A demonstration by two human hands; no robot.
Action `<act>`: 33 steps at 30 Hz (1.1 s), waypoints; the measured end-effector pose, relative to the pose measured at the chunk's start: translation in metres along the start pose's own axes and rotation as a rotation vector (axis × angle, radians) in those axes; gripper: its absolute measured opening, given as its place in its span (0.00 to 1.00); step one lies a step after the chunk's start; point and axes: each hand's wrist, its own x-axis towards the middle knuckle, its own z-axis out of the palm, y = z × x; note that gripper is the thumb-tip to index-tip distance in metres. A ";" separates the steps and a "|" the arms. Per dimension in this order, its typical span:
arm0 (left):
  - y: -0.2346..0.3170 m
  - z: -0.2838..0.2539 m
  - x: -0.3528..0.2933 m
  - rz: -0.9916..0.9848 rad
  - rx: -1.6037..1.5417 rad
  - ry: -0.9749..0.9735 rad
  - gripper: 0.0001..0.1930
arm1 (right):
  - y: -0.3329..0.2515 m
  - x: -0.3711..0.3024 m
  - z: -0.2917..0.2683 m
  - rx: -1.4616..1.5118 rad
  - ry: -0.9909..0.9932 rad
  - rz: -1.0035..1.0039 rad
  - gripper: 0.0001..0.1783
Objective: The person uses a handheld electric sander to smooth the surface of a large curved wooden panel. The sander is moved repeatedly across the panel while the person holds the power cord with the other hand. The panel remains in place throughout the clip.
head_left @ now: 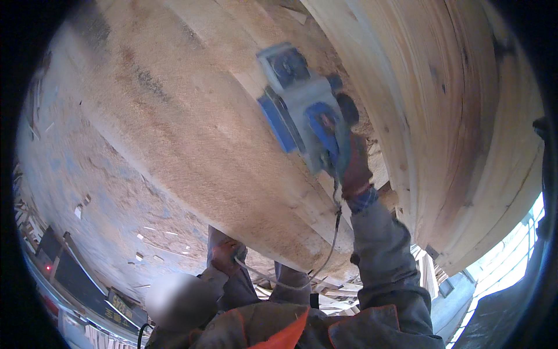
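Note:
My right hand (356, 166), in a reddish glove, is closed round the rear handle of a blue and grey electric hand planer (302, 99). The planer lies on a broad, sawdust-covered wooden surface (192, 134), and motion blurs it a little. From its back end a power cord (337, 227) loops down toward my body. Low in the view, in front of my leg, my left hand (225, 256) is closed on the cord's other visible stretch. Its fingers show only in part.
To the right rises a stack of long, pale planks (430, 116) with cracks and dark knots. Left of the wooden surface, the dusty floor (116, 192) carries scattered wood chips. Offcuts (427, 270) lie beneath the planks' near end. A dark board (72, 276) stands at lower left.

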 end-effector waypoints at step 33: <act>0.046 0.052 -0.010 0.015 0.327 -0.132 0.28 | 0.236 -0.494 -0.180 0.331 -0.138 0.677 0.30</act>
